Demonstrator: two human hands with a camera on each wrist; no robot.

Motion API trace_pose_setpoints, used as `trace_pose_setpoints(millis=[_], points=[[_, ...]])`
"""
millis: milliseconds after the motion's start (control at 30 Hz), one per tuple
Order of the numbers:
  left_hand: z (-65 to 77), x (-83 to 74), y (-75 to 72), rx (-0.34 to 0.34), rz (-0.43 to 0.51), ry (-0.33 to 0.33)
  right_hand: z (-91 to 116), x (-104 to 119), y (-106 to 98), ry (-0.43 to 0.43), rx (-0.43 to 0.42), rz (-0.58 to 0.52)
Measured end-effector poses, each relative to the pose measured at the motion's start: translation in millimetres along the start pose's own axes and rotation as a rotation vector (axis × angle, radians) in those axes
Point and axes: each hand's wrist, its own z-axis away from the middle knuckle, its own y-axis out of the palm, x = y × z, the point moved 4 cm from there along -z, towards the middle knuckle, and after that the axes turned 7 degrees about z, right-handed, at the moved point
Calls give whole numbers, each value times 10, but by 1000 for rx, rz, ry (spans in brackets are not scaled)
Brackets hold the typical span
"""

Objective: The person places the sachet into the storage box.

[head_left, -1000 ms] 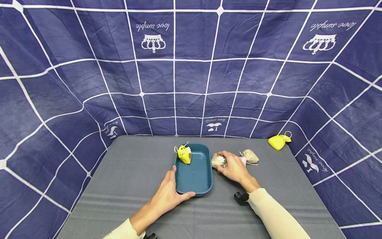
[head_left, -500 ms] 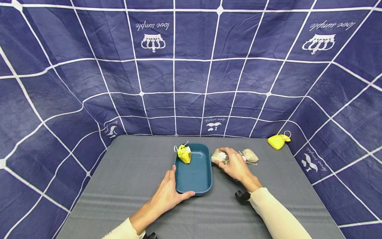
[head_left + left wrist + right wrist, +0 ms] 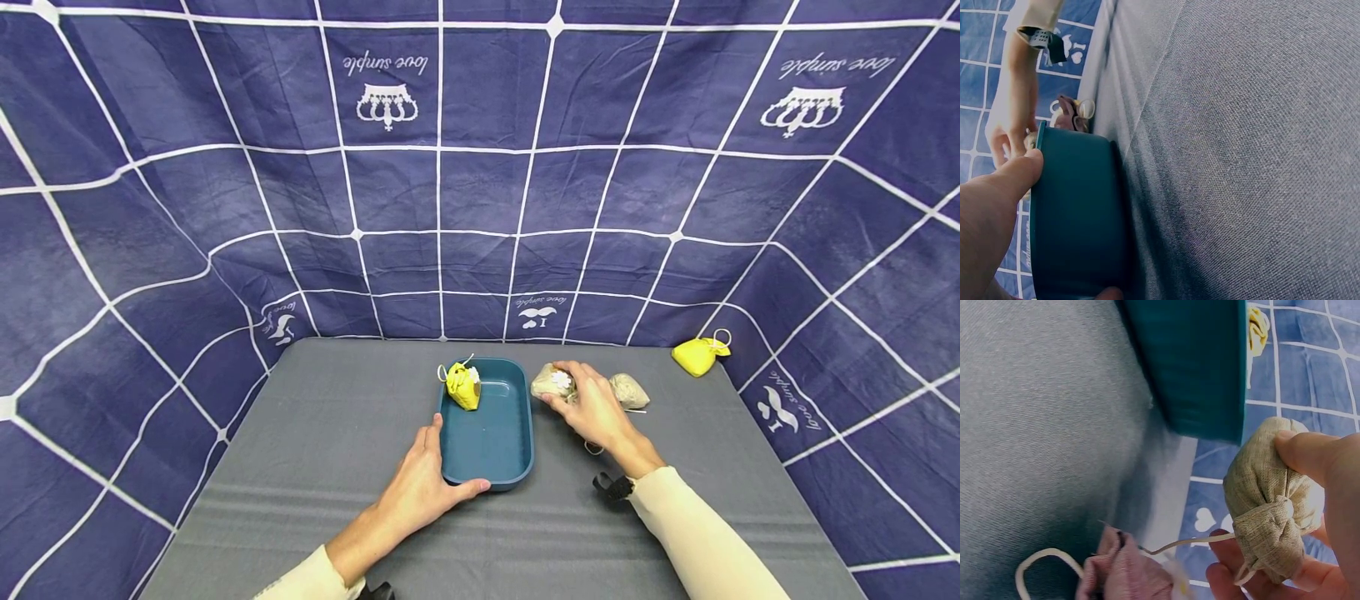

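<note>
My left hand grips a blue rectangular plastic box at its near left corner, thumb on the near rim and fingers along the left side. A yellow drawstring pouch leans in the box's far left corner. Just right of the box, my right hand holds a beige drawstring pouch with a white flower on it. In the right wrist view it is lifted, pinched between thumb and fingers. Below it lies a pink pouch with a cord, mostly hidden by the hand in the head view.
Another beige pouch lies right of my right hand. A yellow pouch sits at the table's far right corner. Blue checked cloth hangs behind and at both sides of the grey table.
My right hand has taken up the beige pouch and moved it slightly up and away from me. The left hand and the box have stayed put.
</note>
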Motion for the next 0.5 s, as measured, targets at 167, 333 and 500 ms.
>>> trace_pose_setpoints(millis=[167,333,500], points=[[-5,-12,-5,-2,-3,11,-34,37,-34,-2,-1,-18],[5,-16,-4,-2,-10,17,-73,94,-54,-11,0,-22],[11,-18,-1,-7,-23,29,-120,156,-57,-24,6,-51]])
